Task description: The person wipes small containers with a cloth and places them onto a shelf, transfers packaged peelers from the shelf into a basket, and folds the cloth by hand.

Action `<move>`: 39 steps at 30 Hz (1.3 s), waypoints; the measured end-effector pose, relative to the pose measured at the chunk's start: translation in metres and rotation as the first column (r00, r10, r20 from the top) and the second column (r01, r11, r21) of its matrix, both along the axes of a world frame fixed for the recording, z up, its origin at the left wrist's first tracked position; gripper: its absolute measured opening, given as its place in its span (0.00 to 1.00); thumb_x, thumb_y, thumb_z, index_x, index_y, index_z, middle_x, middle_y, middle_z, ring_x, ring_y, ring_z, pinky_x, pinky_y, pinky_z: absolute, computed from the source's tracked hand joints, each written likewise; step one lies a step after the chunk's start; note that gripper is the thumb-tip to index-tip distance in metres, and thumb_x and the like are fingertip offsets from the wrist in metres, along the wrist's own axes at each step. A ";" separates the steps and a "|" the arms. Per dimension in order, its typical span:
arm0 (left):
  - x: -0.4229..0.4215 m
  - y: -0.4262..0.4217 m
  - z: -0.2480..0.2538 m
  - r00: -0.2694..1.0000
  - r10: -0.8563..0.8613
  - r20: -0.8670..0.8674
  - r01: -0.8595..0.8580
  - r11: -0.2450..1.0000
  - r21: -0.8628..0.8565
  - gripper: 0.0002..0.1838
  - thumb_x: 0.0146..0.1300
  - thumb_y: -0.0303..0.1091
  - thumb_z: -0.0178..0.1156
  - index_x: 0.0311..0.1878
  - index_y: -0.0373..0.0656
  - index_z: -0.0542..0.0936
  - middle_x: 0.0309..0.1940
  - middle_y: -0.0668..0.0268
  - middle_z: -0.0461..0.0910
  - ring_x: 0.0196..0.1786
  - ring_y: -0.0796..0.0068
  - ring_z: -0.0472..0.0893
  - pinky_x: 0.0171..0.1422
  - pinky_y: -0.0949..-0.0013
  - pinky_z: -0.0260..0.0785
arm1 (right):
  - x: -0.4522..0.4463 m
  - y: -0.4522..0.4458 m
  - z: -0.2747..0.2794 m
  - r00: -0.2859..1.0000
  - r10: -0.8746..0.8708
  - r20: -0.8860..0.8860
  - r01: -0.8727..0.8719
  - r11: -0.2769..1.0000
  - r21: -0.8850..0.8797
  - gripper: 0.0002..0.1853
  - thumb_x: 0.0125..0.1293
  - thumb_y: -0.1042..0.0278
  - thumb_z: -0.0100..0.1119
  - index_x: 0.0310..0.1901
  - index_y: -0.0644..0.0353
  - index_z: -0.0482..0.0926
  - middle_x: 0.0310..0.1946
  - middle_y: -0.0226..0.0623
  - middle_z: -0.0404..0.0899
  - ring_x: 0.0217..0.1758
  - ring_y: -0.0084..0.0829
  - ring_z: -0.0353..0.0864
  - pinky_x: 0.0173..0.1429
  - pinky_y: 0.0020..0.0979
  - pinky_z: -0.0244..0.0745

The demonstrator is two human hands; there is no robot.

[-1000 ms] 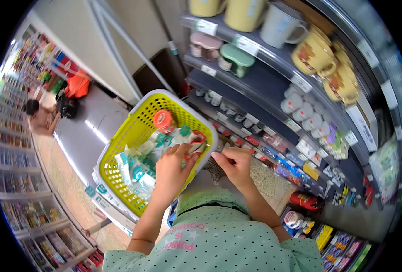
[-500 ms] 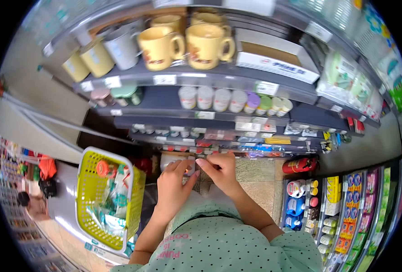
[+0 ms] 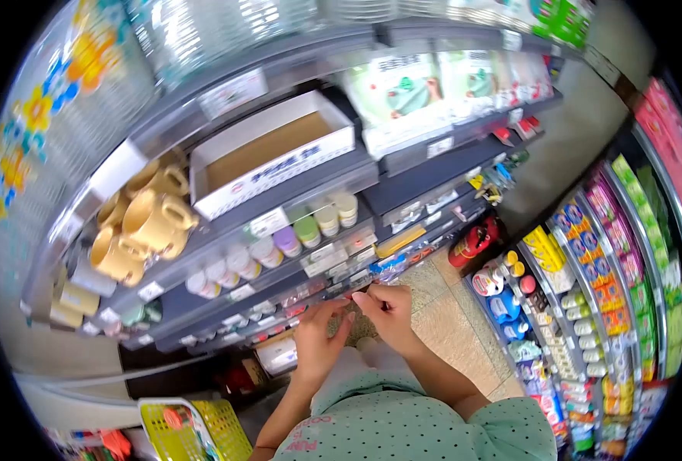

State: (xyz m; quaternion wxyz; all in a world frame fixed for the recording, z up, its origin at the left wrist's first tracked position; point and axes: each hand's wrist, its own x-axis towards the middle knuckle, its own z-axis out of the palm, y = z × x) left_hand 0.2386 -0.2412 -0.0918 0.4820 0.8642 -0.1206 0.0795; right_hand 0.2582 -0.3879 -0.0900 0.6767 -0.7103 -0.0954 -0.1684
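Note:
Both hands are held close together in front of the spotted green shirt [image 3: 402,422]. My left hand [image 3: 322,336] has its fingers bent forward and the thumb apart from them; nothing shows between them. Beside it, my right hand [image 3: 387,313] is curled, thumb against the fingers; whatever it may hold is too small or hidden to name. The fingertips of the two hands nearly meet. Beyond them are the lower shelves, with small cups [image 3: 266,251] in a row. Neither hand touches the shelves.
Yellow mugs [image 3: 156,223] and a white open box [image 3: 272,157] stand on the shelf ahead. A yellow-green basket [image 3: 222,430] is at the lower left. Red fire extinguishers [image 3: 473,243] stand on the floor, beside shelves of bottles [image 3: 502,307] at the right.
The view has swung right. The basket, earlier behind my hands, has shifted to the lower left, and the mugs have moved left in view. Both hands stay close together.

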 end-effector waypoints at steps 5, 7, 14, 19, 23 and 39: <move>0.034 -0.027 -0.010 0.982 -0.190 -0.021 0.190 0.982 0.014 0.12 0.55 0.29 0.66 0.43 0.40 0.81 0.36 0.58 0.82 0.38 0.63 0.82 0.42 0.64 0.74 | 0.003 -0.026 -0.006 0.982 -0.185 0.031 0.186 0.983 -0.006 0.21 0.60 0.72 0.65 0.15 0.64 0.66 0.09 0.29 0.57 0.14 0.17 0.53 0.18 0.26 0.47; 0.043 -0.040 -0.002 0.970 -0.241 -0.020 0.241 0.971 0.007 0.10 0.56 0.28 0.65 0.42 0.39 0.80 0.35 0.58 0.82 0.36 0.64 0.82 0.41 0.66 0.73 | 0.006 -0.031 -0.005 0.968 -0.251 0.028 0.251 0.968 -0.003 0.20 0.60 0.72 0.65 0.15 0.63 0.66 0.09 0.28 0.58 0.14 0.17 0.54 0.18 0.25 0.49; 0.078 -0.045 -0.015 0.913 -0.406 -0.052 0.408 0.912 0.035 0.10 0.57 0.31 0.65 0.40 0.39 0.80 0.32 0.59 0.82 0.33 0.63 0.82 0.38 0.66 0.73 | 0.030 -0.033 -0.017 0.938 -0.347 -0.015 0.348 0.936 0.059 0.19 0.62 0.71 0.64 0.16 0.63 0.70 0.08 0.27 0.62 0.13 0.15 0.58 0.18 0.24 0.52; 0.092 -0.049 -0.016 0.901 -0.408 -0.150 0.420 0.906 0.053 0.08 0.56 0.27 0.64 0.39 0.37 0.80 0.30 0.61 0.82 0.31 0.70 0.81 0.36 0.70 0.71 | 0.035 -0.040 -0.021 0.948 -0.304 -0.094 0.314 0.942 0.119 0.15 0.62 0.70 0.64 0.19 0.64 0.75 0.13 0.28 0.70 0.18 0.14 0.64 0.23 0.22 0.58; 0.103 -0.085 -0.011 0.880 -0.405 -0.250 0.408 0.912 -0.039 0.06 0.59 0.26 0.63 0.39 0.36 0.81 0.30 0.64 0.83 0.31 0.76 0.81 0.36 0.72 0.70 | 0.053 -0.077 -0.022 0.946 -0.322 -0.036 0.323 0.932 0.164 0.12 0.62 0.70 0.64 0.23 0.64 0.77 0.11 0.28 0.68 0.15 0.15 0.63 0.20 0.22 0.57; 0.260 -0.431 -0.061 0.771 -0.474 -0.425 0.183 0.805 -0.564 0.11 0.61 0.36 0.61 0.44 0.43 0.81 0.40 0.65 0.85 0.38 0.78 0.81 0.39 0.77 0.67 | 0.065 -0.342 -0.011 0.818 -0.573 -0.043 0.575 0.816 0.058 0.09 0.59 0.74 0.63 0.42 0.62 0.81 0.31 0.34 0.81 0.36 0.28 0.74 0.43 0.28 0.67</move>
